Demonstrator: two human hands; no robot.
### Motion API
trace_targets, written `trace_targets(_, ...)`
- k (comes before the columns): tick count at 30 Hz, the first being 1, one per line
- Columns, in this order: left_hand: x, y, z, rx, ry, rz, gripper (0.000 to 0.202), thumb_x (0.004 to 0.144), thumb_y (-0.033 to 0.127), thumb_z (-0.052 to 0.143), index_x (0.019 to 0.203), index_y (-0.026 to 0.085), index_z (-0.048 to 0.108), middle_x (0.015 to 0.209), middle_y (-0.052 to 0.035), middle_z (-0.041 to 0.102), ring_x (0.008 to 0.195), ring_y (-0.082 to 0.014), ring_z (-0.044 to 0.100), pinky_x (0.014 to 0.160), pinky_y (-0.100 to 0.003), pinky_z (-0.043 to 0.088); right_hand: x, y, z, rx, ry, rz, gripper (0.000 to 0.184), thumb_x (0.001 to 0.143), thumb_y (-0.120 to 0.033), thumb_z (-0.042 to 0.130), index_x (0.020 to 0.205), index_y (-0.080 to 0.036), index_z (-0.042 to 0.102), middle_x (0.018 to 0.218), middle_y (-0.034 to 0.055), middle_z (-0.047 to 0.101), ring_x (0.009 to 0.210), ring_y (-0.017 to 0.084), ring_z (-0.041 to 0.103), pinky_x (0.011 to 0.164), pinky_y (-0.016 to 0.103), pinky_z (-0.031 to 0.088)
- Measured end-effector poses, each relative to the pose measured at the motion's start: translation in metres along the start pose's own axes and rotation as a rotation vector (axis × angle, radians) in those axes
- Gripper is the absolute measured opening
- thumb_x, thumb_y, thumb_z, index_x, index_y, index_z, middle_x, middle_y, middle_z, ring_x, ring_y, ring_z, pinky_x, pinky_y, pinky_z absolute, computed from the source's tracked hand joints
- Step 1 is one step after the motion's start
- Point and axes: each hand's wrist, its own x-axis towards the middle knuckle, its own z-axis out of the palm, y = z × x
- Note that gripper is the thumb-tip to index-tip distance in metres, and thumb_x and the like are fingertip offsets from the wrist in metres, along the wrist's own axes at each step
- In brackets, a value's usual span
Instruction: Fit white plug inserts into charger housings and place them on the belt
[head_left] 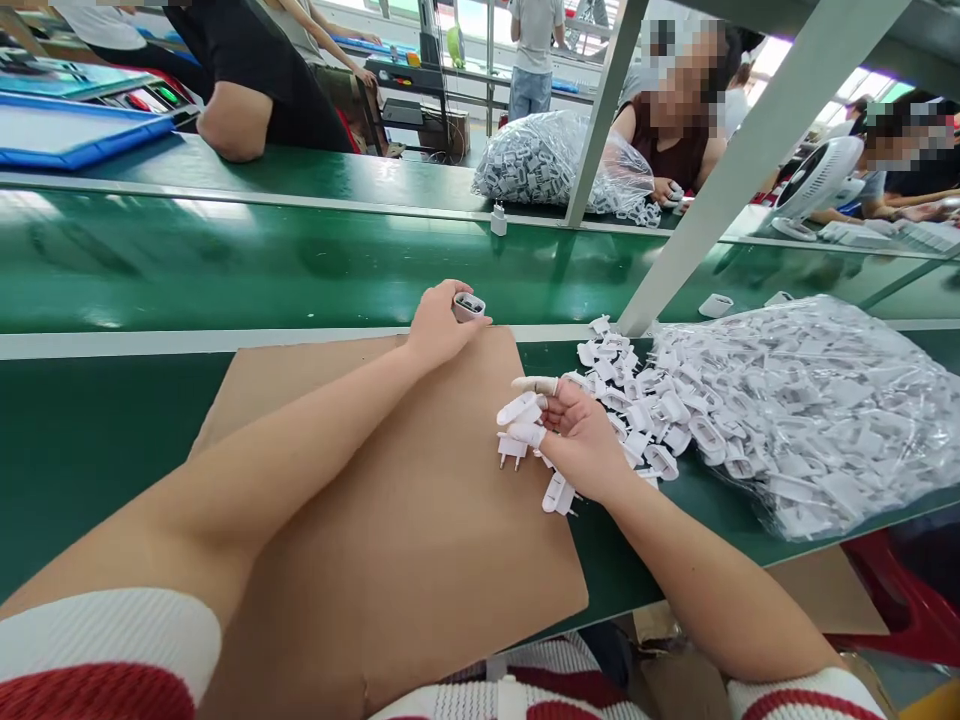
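Note:
My left hand [439,328] is closed around a white charger housing [469,306] at the far edge of the cardboard sheet [405,500]. The housing's open end faces me, with dark parts visible inside. White covers wrap the thumb and a finger of my right hand [581,435]. Between that thumb and the fingers is a white plug cover [517,408], pinched over the sheet's right edge. Just below it a two-pin plug cover [513,446] shows, partly hidden by the thumb. Another plug cover [558,494] lies at the cardboard's edge. A loose pile of plug covers [637,410] spreads beyond my right hand.
A clear bag of white plug covers [825,420] lies on the right. Behind the bench runs a green conveyor belt [300,260], with a charger [498,219] standing at its far side. A slanted metal post [750,170] rises ahead. Co-workers sit across the belt.

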Motion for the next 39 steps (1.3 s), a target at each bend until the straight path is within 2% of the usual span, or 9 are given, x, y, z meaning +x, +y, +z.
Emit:
trace_targets(6, -0.099, 0.011, -0.050, -0.130, -0.162, -0.003, 0.052, 0.071, 0.063, 0.087, 0.091, 0.021, 0.064, 0.089, 0.0003, 0.068, 0.080, -0.0192, 0.060, 0.071, -0.032, 0.048, -0.002, 0.006, -0.001, -0.156, -0.008, -0.051, 0.053, 0.086, -0.030, 0.074, 0.138, -0.033, 0.064, 0.102, 0.0012, 0.068, 0.085, 0.018, 0.068, 0.080, 0.038, 0.061)
trace_targets(11, -0.145, 0.013, -0.058, -0.103, -0.217, 0.035, 0.049, 0.074, 0.063, 0.087, 0.083, 0.022, 0.060, 0.086, -0.0010, 0.066, 0.083, -0.0226, 0.062, 0.075, -0.036, 0.048, -0.006, 0.008, 0.008, -0.175, 0.090, -0.085, 0.035, 0.079, -0.031, 0.085, 0.109, -0.033, 0.068, 0.098, 0.0020, 0.073, 0.085, 0.022, 0.070, 0.074, 0.038, 0.062)
trace_targets(17, -0.140, 0.006, -0.068, -0.387, -0.448, -0.059, 0.069, 0.058, 0.049, 0.100, 0.112, 0.024, 0.065, 0.104, -0.0033, 0.069, 0.084, -0.0209, 0.065, 0.073, -0.034, 0.055, -0.005, 0.006, 0.002, -0.438, 0.089, -0.153, 0.021, 0.088, -0.039, 0.075, 0.109, -0.038, 0.077, 0.104, 0.0034, 0.075, 0.086, 0.025, 0.073, 0.080, 0.046, 0.064)
trace_targets(19, -0.137, 0.001, -0.070, -0.458, -0.504, -0.036, 0.057, 0.064, 0.045, 0.096, 0.108, 0.023, 0.069, 0.104, -0.0033, 0.069, 0.080, -0.0183, 0.064, 0.071, -0.032, 0.054, -0.003, 0.005, -0.001, -0.493, 0.107, -0.179, 0.025, 0.091, -0.038, 0.072, 0.115, -0.038, 0.077, 0.111, 0.0035, 0.073, 0.094, 0.024, 0.073, 0.089, 0.046, 0.063)
trace_targets(22, -0.134, -0.005, -0.067, -0.464, -0.484, 0.036, 0.031, 0.076, 0.044, 0.087, 0.092, 0.021, 0.073, 0.098, -0.0029, 0.069, 0.078, -0.0172, 0.063, 0.071, -0.031, 0.053, 0.000, -0.002, -0.001, -0.475, 0.128, -0.134, 0.032, 0.090, -0.038, 0.075, 0.121, -0.033, 0.074, 0.112, 0.0040, 0.074, 0.099, 0.022, 0.073, 0.092, 0.043, 0.062)
trace_targets(26, -0.134, -0.006, -0.062, -0.449, -0.442, 0.094, 0.035, 0.074, 0.047, 0.087, 0.095, 0.022, 0.076, 0.102, -0.0047, 0.069, 0.088, -0.0214, 0.066, 0.076, -0.033, 0.054, 0.008, -0.022, 0.010, -0.610, 0.110, -0.113, 0.025, 0.083, -0.037, 0.083, 0.106, -0.030, 0.076, 0.100, 0.0030, 0.076, 0.087, 0.022, 0.071, 0.084, 0.041, 0.061)
trace_targets(31, -0.135, -0.007, -0.063, -0.461, -0.469, 0.114, 0.028, 0.083, 0.047, 0.079, 0.100, 0.024, 0.081, 0.105, -0.0049, 0.070, 0.088, -0.0216, 0.068, 0.080, -0.035, 0.055, 0.022, -0.033, 0.034, -0.847, -0.063, -0.303, 0.017, 0.094, -0.033, 0.070, 0.110, -0.032, 0.077, 0.096, 0.0041, 0.071, 0.085, 0.022, 0.067, 0.076, 0.039, 0.057)
trace_targets(36, -0.136, -0.008, -0.063, -0.480, -0.455, 0.113, 0.023, 0.084, 0.046, 0.078, 0.094, 0.026, 0.082, 0.102, -0.0032, 0.069, 0.087, -0.0206, 0.067, 0.078, -0.032, 0.054, 0.032, -0.019, 0.050, -1.008, -0.118, -0.433, 0.015, 0.097, -0.027, 0.062, 0.084, -0.026, 0.069, 0.084, 0.0048, 0.060, 0.074, 0.020, 0.058, 0.062, 0.034, 0.047)
trace_targets(39, -0.136, -0.009, -0.062, -0.474, -0.445, 0.134, 0.022, 0.085, 0.045, 0.077, 0.085, 0.023, 0.080, 0.098, -0.0033, 0.068, 0.087, -0.0201, 0.066, 0.076, -0.031, 0.052, 0.033, -0.012, 0.052, -1.127, -0.125, -0.550, 0.017, 0.097, -0.019, 0.058, 0.082, -0.025, 0.064, 0.081, 0.0038, 0.056, 0.075, 0.019, 0.054, 0.063, 0.032, 0.044)
